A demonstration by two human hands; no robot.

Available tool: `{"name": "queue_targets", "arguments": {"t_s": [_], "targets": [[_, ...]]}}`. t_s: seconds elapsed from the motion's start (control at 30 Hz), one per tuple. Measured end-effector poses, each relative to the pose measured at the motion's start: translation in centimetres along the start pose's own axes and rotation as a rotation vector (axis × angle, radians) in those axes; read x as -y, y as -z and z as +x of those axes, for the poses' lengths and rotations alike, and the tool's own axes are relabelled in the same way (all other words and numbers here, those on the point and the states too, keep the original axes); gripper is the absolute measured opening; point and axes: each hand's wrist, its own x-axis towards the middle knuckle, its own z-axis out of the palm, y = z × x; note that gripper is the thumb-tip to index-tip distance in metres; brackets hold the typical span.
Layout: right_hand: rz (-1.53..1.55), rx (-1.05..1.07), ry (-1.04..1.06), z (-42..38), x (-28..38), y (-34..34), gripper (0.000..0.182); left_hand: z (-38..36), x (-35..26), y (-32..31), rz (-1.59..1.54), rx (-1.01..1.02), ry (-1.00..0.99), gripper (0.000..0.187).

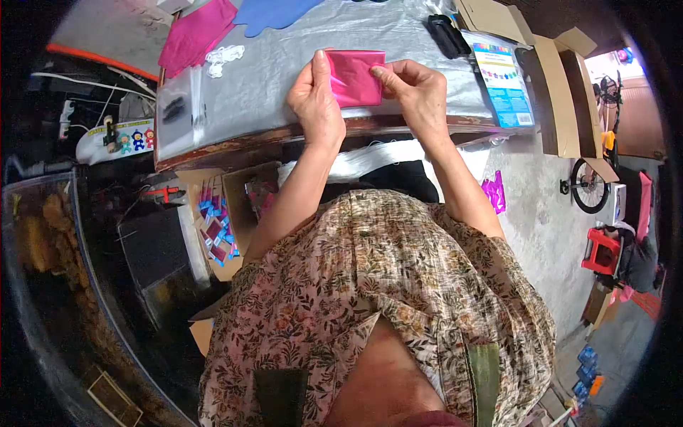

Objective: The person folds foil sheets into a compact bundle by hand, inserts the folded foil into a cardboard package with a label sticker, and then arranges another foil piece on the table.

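Observation:
A shiny pink folded sheet (353,80) is held up over the near part of the covered table. My left hand (315,99) grips its left edge, thumb pointing up along it. On the other side my right hand (420,92) pinches the right edge between thumb and fingers. Behind the hands lies the silvery table cover (284,53). Farther left on it are a pink cloth piece (196,35) and a white clear-wrapped item (224,60). A blue cloth piece (274,14) lies at the far edge.
At the table's right are a black tray-like item (447,37), a blue-and-white printed packet (502,84) and an open cardboard box (562,99). Below left, a carton holds small packets (215,228). A red stool (602,251) stands on the right floor.

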Motion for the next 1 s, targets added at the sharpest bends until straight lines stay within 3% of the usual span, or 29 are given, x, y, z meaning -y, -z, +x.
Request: {"name": "queue_targets", "arguments": {"t_s": [0.33,0.43,0.47,0.57,0.6,0.73,0.83,1.0], "targets": [[-0.001,0.186,-0.071,2.3,-0.9,1.2,0.023,0.4,0.2,0.2,0.114,-0.046,-0.011,0.029],[-0.270,0.095,0.195,3.5,0.1,2.0,0.023,0.1,0.0,0.6,0.158,-0.012,-0.017,0.029],[-0.272,0.097,0.195,3.8,0.5,2.3,0.023,-0.1,0.0,0.6,0.176,0.011,0.000,0.029],[-0.324,0.410,0.228,4.8,1.7,3.2,0.022,-0.4,-0.2,0.3,0.202,0.058,0.032,0.030],[-0.328,0.415,0.230,4.9,2.0,3.5,0.022,-0.5,-0.2,0.2,0.205,0.062,0.029,0.030],[-0.288,0.561,0.050,5.2,2.6,3.7,0.021,-0.7,-0.8,-0.2,0.204,0.055,0.003,0.031],[-0.100,0.509,0.038,4.6,1.6,3.1,0.020,-0.8,-1.3,-0.3,0.194,0.052,-0.016,0.033],[-0.071,0.467,-0.014,4.3,2.2,3.3,0.017,-0.6,-2.0,0.1,0.223,0.119,0.015,0.031]]}}
